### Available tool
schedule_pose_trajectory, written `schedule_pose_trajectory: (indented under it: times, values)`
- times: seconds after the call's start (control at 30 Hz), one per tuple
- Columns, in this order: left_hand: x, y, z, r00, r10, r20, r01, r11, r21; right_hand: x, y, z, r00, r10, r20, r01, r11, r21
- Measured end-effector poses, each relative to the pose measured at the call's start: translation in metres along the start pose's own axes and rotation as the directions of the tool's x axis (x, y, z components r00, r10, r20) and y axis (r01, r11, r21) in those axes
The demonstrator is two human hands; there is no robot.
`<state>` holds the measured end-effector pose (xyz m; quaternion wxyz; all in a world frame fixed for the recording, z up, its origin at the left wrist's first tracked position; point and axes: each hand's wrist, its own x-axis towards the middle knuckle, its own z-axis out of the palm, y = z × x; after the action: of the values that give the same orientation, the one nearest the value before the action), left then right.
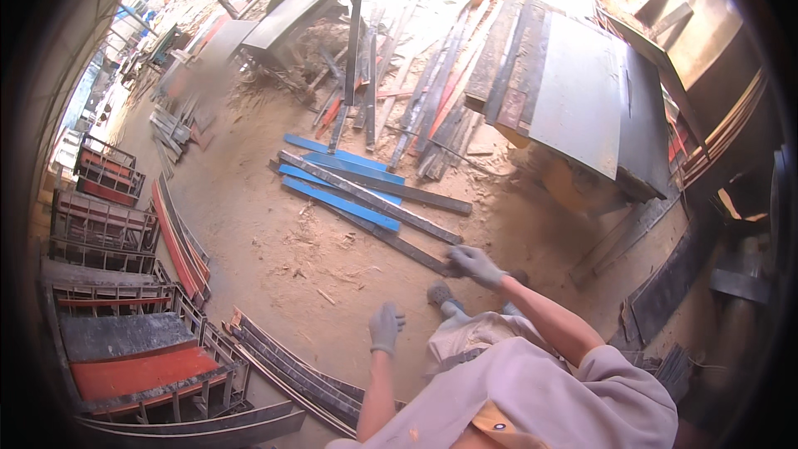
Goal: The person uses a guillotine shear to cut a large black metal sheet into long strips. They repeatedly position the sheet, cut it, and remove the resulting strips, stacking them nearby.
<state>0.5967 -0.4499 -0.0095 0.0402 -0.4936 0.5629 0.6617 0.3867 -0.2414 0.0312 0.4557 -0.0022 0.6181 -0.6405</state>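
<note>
My left hand (386, 329), in a grey glove, is held low beside my leg. Its fingers are loosely bent and apart, and nothing shows in it. My right hand (476, 267), gloved alike, reaches forward with fingers curled. Its fingertips overlap the near end of a dark plank (406, 252); whether they grip it or something small and dark is unclear. Left of this hand lies a pile of crossed boards: a long grey-brown plank (374, 196), blue boards (341, 204) and another dark plank (432, 199).
Red and black frames and panels (137, 370) are stacked at the left. Curved strips (287, 366) lie along the lower left. A board-topped table (573, 91) stands at the right. Loose timber (436, 75) covers the ground ahead. Wood shavings (303, 237) litter the dirt.
</note>
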Motion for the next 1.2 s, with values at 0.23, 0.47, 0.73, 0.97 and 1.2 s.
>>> schedule_pose_trajectory:
  times: [0.23, 0.47, 0.73, 0.97, 1.2]
  values:
    - [0.039, -0.054, 0.043, 0.999, -0.019, -0.030, 0.020, 0.999, 0.049, -0.157, 0.165, -0.293, 0.694, 0.262, -0.671, -0.174, 0.965, 0.197]
    - [-0.046, -0.148, 0.116, 0.958, -0.269, -0.103, 0.279, 0.776, 0.565, -0.273, 0.215, -0.405, 0.496, 0.371, -0.785, -0.152, 0.927, 0.342]
    - [-0.078, -0.117, 0.189, 0.975, -0.220, 0.030, 0.078, 0.465, 0.882, -0.339, 0.255, -0.410, 0.396, 0.543, -0.741, -0.199, 0.838, 0.508]
    - [-0.025, 0.053, 0.346, 0.961, 0.107, 0.255, -0.254, 0.703, 0.664, -0.369, 0.244, -0.433, 0.326, 0.583, -0.744, -0.041, 0.795, 0.605]
    - [-0.049, 0.247, 0.566, 0.700, 0.535, 0.473, -0.681, 0.699, 0.216, -0.367, 0.137, -0.648, 0.180, 0.317, -0.931, 0.145, 0.928, 0.344]
